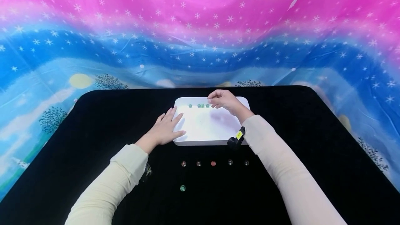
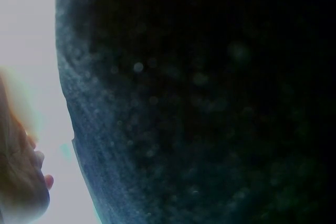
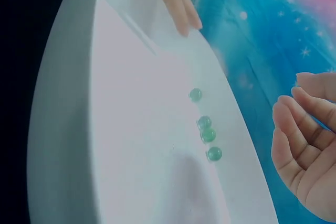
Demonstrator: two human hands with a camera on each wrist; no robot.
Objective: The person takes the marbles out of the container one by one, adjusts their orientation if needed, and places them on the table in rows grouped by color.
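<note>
A white tray (image 1: 200,127) lies on the black cloth, with several green marbles (image 3: 208,134) lined along its far inner side. My left hand (image 1: 164,127) rests at the tray's left rim, fingers straight and spread. Over the far right part of the tray is my right hand (image 1: 225,100), just right of the marbles. Its fingers (image 3: 283,116) are loosely bent in the right wrist view, and I see nothing between them. The left wrist view is mostly dark and blurred, with part of a hand against white at its left.
In front of the tray, several marbles, clear and reddish, form a spaced row, one of them a red marble (image 1: 213,163). Nearer me lies a single green marble (image 1: 182,188). A patterned pink and blue curtain (image 1: 200,37) hangs behind the black table (image 1: 103,124).
</note>
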